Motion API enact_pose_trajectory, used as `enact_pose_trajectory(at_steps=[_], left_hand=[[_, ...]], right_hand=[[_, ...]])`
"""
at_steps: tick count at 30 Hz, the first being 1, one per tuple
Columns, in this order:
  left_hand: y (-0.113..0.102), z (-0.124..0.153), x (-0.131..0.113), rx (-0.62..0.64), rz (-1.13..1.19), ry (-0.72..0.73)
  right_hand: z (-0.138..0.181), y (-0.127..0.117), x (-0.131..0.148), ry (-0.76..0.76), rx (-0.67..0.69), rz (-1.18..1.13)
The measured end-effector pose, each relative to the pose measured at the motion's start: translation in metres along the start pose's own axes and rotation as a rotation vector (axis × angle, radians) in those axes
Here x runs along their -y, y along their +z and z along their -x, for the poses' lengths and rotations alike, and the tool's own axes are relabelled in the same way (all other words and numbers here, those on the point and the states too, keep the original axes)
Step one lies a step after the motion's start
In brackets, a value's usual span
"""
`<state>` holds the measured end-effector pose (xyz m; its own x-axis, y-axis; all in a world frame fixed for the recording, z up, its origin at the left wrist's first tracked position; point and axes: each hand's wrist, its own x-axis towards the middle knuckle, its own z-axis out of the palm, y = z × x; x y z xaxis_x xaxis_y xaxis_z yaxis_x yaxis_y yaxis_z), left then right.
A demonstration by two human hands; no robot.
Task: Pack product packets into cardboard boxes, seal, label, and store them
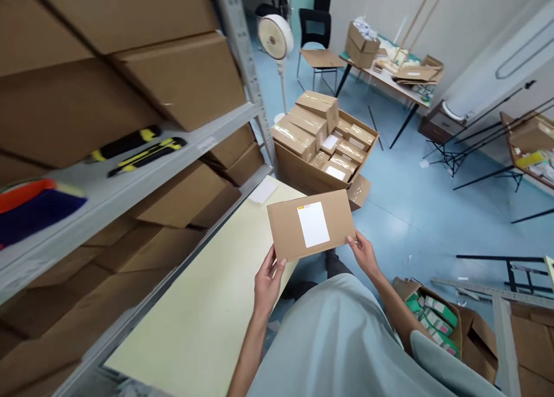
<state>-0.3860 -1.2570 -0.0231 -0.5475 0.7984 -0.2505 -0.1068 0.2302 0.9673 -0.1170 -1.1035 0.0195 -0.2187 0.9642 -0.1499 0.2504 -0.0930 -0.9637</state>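
Note:
Between my two hands is a flat brown cardboard box (285,229) with a white label (314,225) on its upper face. My left hand (267,278) grips its near left corner, thumb on top and fingers underneath. At the right edge, my right hand (362,251) pinches the near corner. The box is held in the air, partly over the pale yellow tabletop (208,287). Just past it stands a large open carton (298,169) filled with several taped boxes, some bearing white labels. A small stack of white labels (263,190) lies at the table's far end.
On the left, a metal shelf (225,134) holds cardboard boxes and yellow-black cutters (147,154). A white fan (276,36) stands beyond the carton. At lower right is a box of green-and-white packages (437,319). Farther back are a black chair (315,27) and a cluttered table (389,79).

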Motion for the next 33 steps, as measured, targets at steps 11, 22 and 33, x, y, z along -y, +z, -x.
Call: enact_pose_trajectory(at_steps=[11, 22, 33], left_hand=[[0.189, -0.071, -0.042, 0.227, -0.096, 0.030], [0.327, -0.115, -0.040, 0.348, -0.111, -0.037], [0.368, -0.181, -0.045, 0.453, -0.260, 0.051]], right_hand=[[-0.051, -0.151, -0.037, 0.048, -0.256, -0.145], [-0.095, -0.276, -0.083, 0.143, -0.381, -0.078], [-0.146, -0.291, -0.103, 0.197, -0.396, 0.419]])
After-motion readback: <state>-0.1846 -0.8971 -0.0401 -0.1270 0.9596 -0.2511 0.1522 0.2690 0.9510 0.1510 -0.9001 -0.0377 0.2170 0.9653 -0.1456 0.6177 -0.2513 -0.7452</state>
